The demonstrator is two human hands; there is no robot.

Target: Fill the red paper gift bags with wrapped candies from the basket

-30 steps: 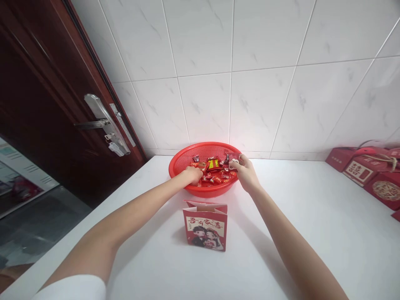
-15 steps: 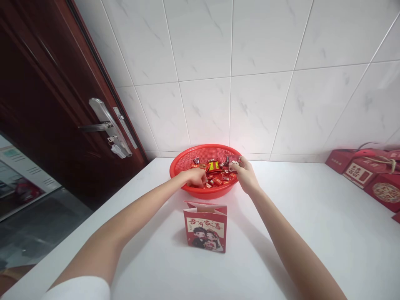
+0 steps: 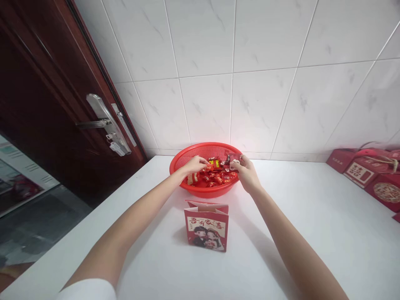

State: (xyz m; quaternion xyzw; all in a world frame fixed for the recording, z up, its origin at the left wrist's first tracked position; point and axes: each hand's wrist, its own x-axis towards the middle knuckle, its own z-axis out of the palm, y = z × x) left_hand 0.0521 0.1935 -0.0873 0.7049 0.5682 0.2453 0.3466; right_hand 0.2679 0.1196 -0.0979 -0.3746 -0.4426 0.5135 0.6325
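Observation:
My left hand [image 3: 195,165] hovers over the left part of the candy pile with its fingers curled, and I cannot tell whether it holds a piece. My right hand [image 3: 245,171] sits at the basket's right rim, pinching a red wrapped candy packet [image 3: 234,160] between its fingers. The red plastic mesh basket [image 3: 200,151] holds a heap of red and gold wrapped candies [image 3: 215,177]. In front of the basket, between my arms, stands a red paper gift bag [image 3: 206,227] printed with a cartoon couple. Neither hand touches it.
The white table top ends at a white tiled wall behind and a dark wooden door with a metal handle [image 3: 103,121] on the left. Red gift boxes [image 3: 365,173] are stacked at the right end. A floor area shows beyond the table's left edge.
My left hand has lifted out of the candies to just above the pile. My right hand still pinches the packet near the rim, and the bag has not moved.

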